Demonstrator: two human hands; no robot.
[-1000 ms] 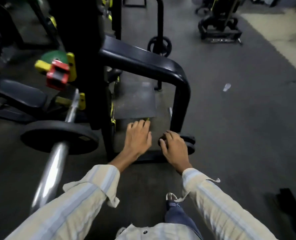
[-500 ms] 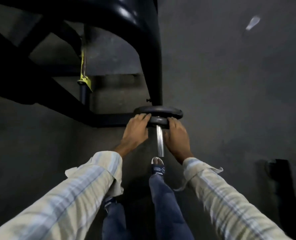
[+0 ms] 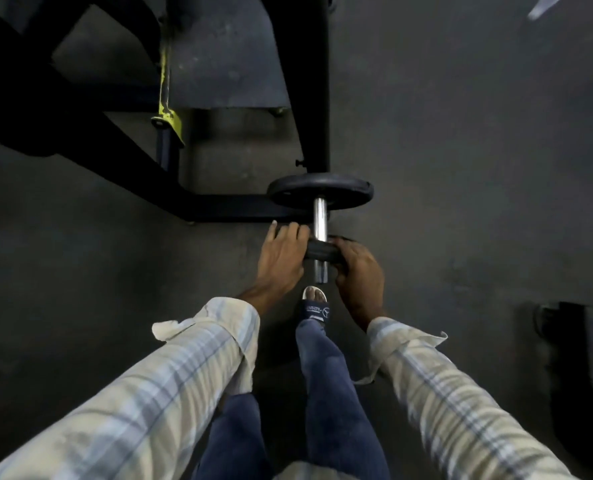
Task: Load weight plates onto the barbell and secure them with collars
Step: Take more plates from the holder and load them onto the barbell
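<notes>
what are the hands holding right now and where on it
Both hands hold a small black weight plate by its rim: left hand on its left edge, right hand on its right edge, with the plate on the chrome peg.

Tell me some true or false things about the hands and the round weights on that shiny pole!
1. Both hands hold the small plate. True: the left hand and right hand grip its two sides.
2. The small plate touches the big plate. False: bare peg shows between them.
3. The small plate is off the peg. False: the peg's end pokes out below it.
4. A sandalled foot is on the floor below the peg. True.
</notes>
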